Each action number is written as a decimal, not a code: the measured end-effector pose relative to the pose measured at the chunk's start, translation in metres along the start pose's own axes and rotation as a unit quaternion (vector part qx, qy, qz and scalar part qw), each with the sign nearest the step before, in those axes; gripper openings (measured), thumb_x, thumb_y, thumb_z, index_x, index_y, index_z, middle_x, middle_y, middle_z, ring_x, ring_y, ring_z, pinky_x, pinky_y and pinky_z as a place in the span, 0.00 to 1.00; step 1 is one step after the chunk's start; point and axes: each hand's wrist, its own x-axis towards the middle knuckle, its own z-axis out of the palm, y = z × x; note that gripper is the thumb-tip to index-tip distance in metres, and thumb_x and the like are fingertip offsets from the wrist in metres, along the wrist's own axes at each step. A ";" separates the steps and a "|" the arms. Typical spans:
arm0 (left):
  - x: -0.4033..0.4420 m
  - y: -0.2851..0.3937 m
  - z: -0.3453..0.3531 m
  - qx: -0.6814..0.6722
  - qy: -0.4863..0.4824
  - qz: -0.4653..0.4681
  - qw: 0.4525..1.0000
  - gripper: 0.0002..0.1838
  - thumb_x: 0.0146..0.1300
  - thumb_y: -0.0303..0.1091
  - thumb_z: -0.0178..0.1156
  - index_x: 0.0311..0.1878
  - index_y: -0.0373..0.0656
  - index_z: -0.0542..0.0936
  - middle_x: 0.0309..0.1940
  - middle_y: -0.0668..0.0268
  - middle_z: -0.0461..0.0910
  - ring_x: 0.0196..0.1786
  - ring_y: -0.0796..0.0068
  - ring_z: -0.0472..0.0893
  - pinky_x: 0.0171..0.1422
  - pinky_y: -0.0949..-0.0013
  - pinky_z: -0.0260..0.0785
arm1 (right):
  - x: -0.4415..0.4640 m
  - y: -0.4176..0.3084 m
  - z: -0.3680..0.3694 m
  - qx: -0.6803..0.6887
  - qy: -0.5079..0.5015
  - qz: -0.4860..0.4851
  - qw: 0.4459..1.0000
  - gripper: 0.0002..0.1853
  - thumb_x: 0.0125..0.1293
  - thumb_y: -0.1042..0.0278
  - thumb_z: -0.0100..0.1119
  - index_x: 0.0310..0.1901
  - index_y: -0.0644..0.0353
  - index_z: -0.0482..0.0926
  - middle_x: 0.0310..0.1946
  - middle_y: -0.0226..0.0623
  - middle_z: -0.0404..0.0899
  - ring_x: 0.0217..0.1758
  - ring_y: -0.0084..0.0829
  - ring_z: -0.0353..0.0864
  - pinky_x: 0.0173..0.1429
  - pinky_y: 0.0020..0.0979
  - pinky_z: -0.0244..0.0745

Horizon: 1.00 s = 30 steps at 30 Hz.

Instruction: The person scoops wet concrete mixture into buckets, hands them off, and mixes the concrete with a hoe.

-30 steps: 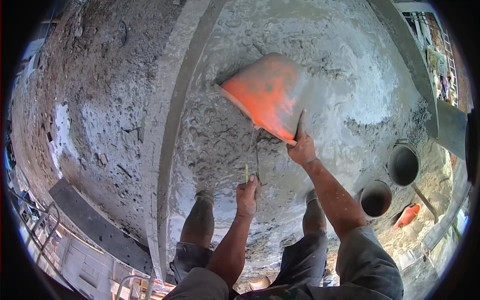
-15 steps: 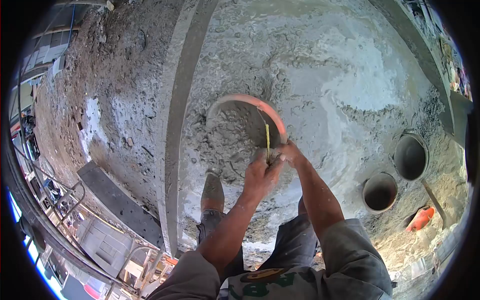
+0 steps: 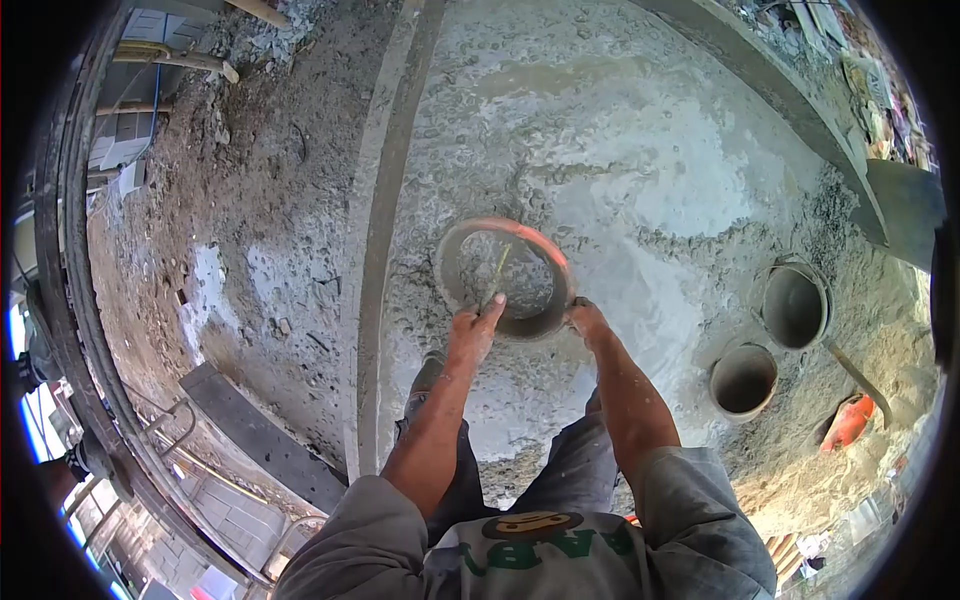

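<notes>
An orange-rimmed bucket [image 3: 540,243] coated in grey cement is upright in front of me, its mouth facing up, with wet grey material visible inside. My left hand [image 3: 474,328] is closed at the near left rim, with its thumb by a thin yellow-green handle cord [image 3: 502,262]. On the near right side of the rim, my right hand [image 3: 586,316] has its fingers wrapped round the edge. Wet cement [image 3: 560,170] spreads around and beyond the bucket.
Two round grey buckets [image 3: 795,306] [image 3: 743,381] stand at the right, near a wooden-handled tool [image 3: 860,380] and an orange object [image 3: 848,423]. A long concrete-coated board [image 3: 385,210] runs left of me. Dark planking [image 3: 262,435] lies lower left, and a person's foot [image 3: 95,455] shows at far left.
The bucket has gone from tipped with its base away from me to upright. My left hand has moved from the cord to the rim's left, apart from my right hand.
</notes>
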 end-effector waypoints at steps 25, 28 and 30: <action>-0.426 0.316 -0.525 -0.183 0.070 0.459 0.867 0.11 0.64 0.41 0.60 0.29 0.49 0.74 0.14 0.85 0.54 0.12 0.94 0.48 0.14 0.81 0.34 | -0.595 -0.364 0.405 -0.182 -0.142 -0.559 0.797 0.23 0.55 0.69 0.53 0.55 0.59 0.75 0.45 0.44 0.80 0.48 0.35 0.79 0.51 0.38 0.73; -0.404 0.351 -0.618 -0.120 0.142 0.524 0.831 0.13 0.66 0.42 0.56 0.45 0.44 0.78 0.25 0.78 0.64 0.17 0.91 0.54 0.18 0.82 0.43 | -0.632 -0.406 0.410 -0.225 -0.280 -0.570 0.739 0.22 0.51 0.73 0.53 0.51 0.58 0.77 0.41 0.44 0.80 0.45 0.37 0.79 0.49 0.40 0.73; -0.401 0.386 -0.678 -0.026 0.188 0.567 0.801 0.17 0.68 0.38 0.52 0.55 0.39 0.74 0.40 0.64 0.74 0.23 0.86 0.63 0.25 0.80 0.55 | -0.641 -0.421 0.376 -0.268 -0.256 -0.547 0.751 0.17 0.50 0.70 0.54 0.44 0.59 0.80 0.36 0.45 0.81 0.41 0.40 0.80 0.46 0.42 0.74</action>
